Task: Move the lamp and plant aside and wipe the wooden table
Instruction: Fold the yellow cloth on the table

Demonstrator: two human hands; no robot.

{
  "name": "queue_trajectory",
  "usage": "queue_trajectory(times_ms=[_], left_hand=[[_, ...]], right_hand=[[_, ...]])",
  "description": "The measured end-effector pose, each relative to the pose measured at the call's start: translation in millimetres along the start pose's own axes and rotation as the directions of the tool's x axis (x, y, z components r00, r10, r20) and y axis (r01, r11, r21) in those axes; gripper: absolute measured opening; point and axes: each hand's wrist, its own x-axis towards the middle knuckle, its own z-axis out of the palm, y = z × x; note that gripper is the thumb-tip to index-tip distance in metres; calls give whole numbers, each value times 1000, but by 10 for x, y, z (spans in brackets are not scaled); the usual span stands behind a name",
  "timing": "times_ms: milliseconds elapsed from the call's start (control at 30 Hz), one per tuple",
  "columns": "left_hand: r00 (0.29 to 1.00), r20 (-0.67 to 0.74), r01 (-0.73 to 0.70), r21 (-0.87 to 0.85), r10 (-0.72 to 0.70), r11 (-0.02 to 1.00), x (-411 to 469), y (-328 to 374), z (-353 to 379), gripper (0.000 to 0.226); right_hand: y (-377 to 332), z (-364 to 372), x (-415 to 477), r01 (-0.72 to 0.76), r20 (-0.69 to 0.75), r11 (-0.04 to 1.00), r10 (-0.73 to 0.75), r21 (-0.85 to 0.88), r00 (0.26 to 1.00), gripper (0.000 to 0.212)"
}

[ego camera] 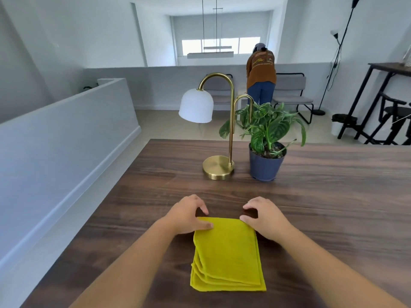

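A folded yellow cloth [226, 254] lies flat on the dark wooden table [322, 196] close to me. My left hand [189, 215] rests at the cloth's far left corner, thumb lying on the fabric and fingers curved over the wood. My right hand [264, 216] sits at the far right corner, thumb touching the cloth's edge, fingers loosely curved. Neither hand grips anything. Farther back stand a brass lamp [219, 166] with a white dome shade and a green plant in a blue pot [265, 164], side by side near the table's far edge.
The table's left edge runs diagonally beside a low white wall [66, 141]. Beyond the table a person [261, 74] stands by grey benches. A black floor lamp [333, 56] and a black high table with stools [387, 103] are at the right.
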Motion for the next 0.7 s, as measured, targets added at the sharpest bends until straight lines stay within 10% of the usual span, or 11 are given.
queue_trajectory(times_ms=[400,700], left_hand=[[967,-194,61,-455,-166,888,-568,-89,-280,12],[721,-502,-10,-697,-478,717,-1613,-519,-836,10]], right_hand=[[-666,-129,2,264,-102,954,-251,143,962,13],[-1886,122,33,548,-149,775,-530,314,835,10]])
